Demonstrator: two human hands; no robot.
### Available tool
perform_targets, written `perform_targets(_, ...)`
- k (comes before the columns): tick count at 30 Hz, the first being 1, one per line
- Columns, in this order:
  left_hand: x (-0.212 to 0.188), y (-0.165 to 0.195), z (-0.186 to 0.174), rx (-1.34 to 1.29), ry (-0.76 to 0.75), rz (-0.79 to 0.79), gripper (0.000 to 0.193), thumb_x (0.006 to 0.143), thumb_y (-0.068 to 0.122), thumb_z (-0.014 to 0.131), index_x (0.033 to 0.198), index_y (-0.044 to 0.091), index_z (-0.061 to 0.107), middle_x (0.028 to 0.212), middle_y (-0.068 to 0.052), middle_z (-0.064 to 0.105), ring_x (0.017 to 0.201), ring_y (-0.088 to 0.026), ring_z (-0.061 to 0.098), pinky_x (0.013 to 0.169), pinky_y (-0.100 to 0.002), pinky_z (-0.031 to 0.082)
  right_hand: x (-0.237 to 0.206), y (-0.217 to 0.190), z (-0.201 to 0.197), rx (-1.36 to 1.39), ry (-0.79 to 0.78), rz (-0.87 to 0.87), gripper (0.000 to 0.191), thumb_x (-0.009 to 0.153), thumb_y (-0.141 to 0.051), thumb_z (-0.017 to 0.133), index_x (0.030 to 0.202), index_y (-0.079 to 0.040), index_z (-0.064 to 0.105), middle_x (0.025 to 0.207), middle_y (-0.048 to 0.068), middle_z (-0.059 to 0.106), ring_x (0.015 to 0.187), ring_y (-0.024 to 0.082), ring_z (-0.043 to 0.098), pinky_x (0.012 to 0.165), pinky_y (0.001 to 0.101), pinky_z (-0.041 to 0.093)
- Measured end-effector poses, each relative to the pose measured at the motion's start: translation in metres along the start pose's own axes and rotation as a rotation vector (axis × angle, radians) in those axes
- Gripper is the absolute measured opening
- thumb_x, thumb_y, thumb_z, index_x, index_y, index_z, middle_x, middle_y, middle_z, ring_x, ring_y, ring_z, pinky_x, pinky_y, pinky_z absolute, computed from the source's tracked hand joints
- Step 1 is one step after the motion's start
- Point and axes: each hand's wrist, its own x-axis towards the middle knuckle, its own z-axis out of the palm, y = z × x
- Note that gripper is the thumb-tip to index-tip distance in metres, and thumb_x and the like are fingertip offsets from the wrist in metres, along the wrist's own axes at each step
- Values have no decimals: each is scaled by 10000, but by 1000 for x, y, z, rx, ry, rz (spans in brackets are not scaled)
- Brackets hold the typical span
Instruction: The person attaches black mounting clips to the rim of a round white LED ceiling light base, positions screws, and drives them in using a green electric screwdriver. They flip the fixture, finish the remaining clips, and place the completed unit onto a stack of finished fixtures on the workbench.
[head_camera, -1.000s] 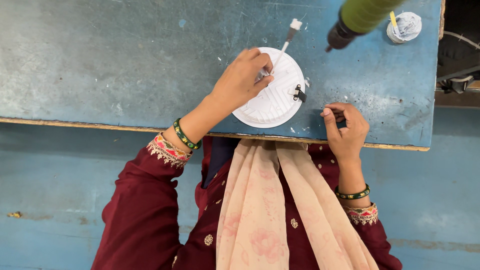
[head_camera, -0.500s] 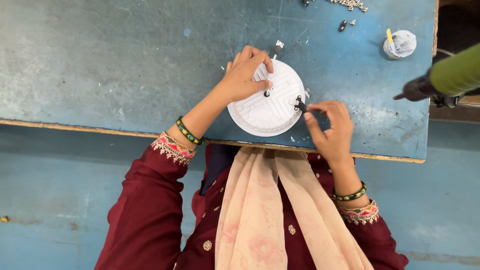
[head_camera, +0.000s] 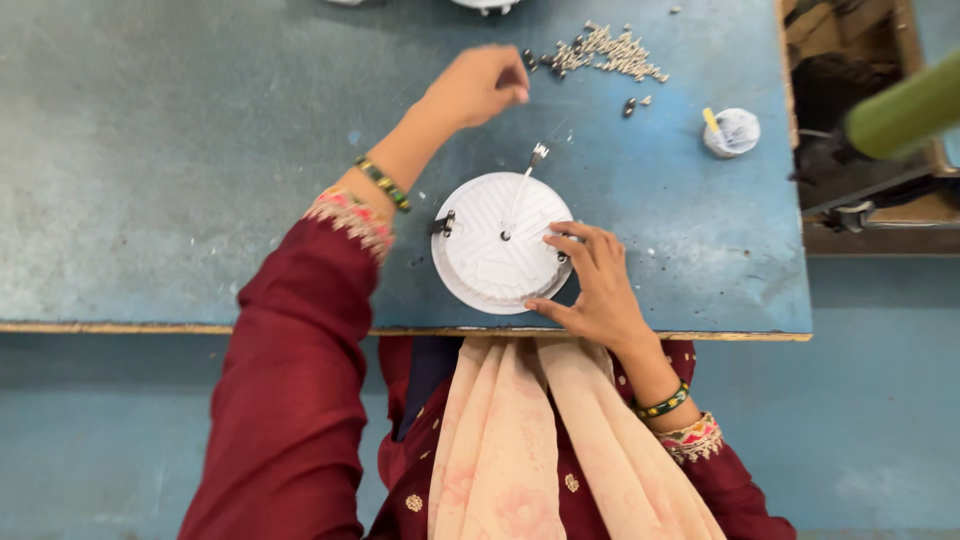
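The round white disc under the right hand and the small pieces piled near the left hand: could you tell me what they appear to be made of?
The round white disc looks like moulded plastic, matt, with fine ribs across its face. The small pieces look like metal, probably screws: grey, with glinting highlights, though too small to tell for sure.

Before me a worn blue-painted worktable (head_camera: 200, 150), on it a round white ribbed plastic disc (head_camera: 500, 245), a heap of small metal screws (head_camera: 605, 48), a small white round cup (head_camera: 733, 131).

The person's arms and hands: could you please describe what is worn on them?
Both arms wear long maroon sleeves with embroidered pink-and-gold cuffs. The left hand and the right hand are bare, with no gloves. Each wrist carries a dark green bangle with gold spots. A peach scarf hangs down the front.
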Motion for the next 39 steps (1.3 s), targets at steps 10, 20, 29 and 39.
perform_targets(10, 58, 9, 13, 825, 297, 316, 91, 909, 66, 741, 911, 121, 669, 1018, -65, 623, 1009, -285, 658, 789, -426, 558, -1, 3, -1, 40, 29, 29, 678, 754, -358, 860, 1311, -90, 581, 1418, 109, 541, 1310, 330, 477, 1092, 467, 356)
perform_targets(20, -21, 23, -7, 257, 241, 197, 146, 846, 47, 765, 907, 54, 633, 928, -77, 638, 826, -227, 705, 727, -388, 539, -1, 6, -1, 54, 20, 41, 624, 797, -350, 837, 1301, -84, 583, 1404, 110, 544, 1281, 330, 484, 1078, 461, 352)
perform_targets(29, -143, 55, 11, -231, 179, 199, 138, 869, 33, 824, 920, 38, 695, 909, -37, 744, 833, -140, 694, 723, -316, 554, -7, 6, 1, 66, 17, 28, 610, 817, -337, 840, 1307, -72, 591, 1441, 116, 537, 1330, 336, 475, 1140, 475, 336)
perform_targets(39, -174, 77, 35, 106, 197, 297, 142, 875, 126, 783, 946, 88, 666, 953, -34, 665, 850, -223, 682, 698, -347, 543, -7, 3, 0, 59, -22, 68, 611, 824, -361, 834, 1318, -97, 590, 1455, 106, 517, 1314, 333, 463, 1129, 478, 335)
